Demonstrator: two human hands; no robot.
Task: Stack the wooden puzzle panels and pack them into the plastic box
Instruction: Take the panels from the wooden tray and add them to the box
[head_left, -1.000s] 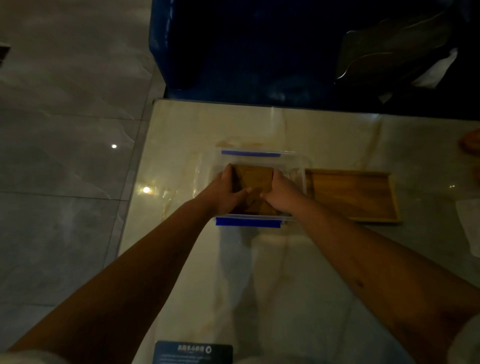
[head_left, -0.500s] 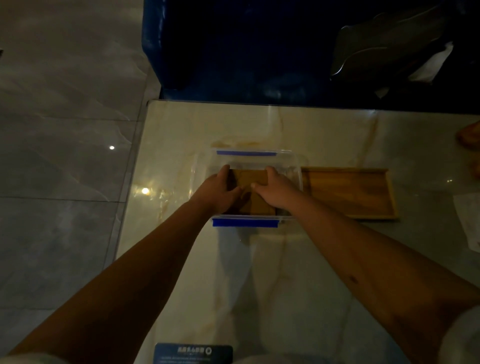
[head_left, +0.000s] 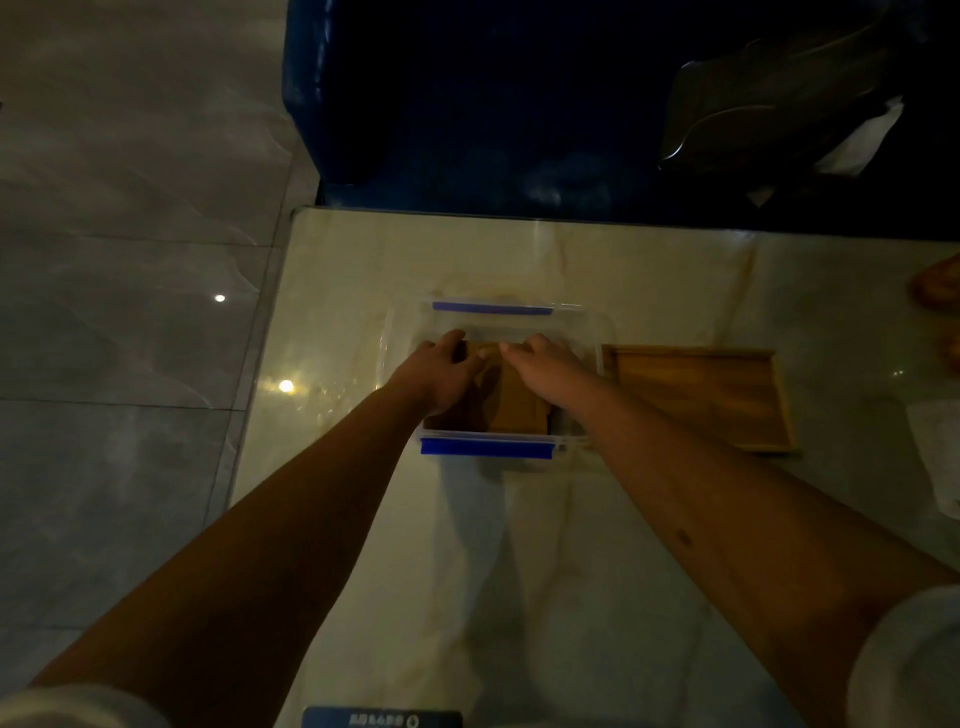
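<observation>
Two hands: left hand (head_left: 441, 371), right hand (head_left: 545, 364) | flat on brown wooden panels (head_left: 519, 410) | clear blue-latched box (head_left: 582, 317)

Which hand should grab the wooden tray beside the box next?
Probably the right hand. The shallow wooden tray lies just right of the clear plastic box with blue clips, closest to that hand. The left hand rests on the wooden panels at the box's far side from the tray.

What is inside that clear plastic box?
The plastic box holds brown wooden panels, with the left hand and right hand resting on them. The hands hide how many panels are stacked.
</observation>
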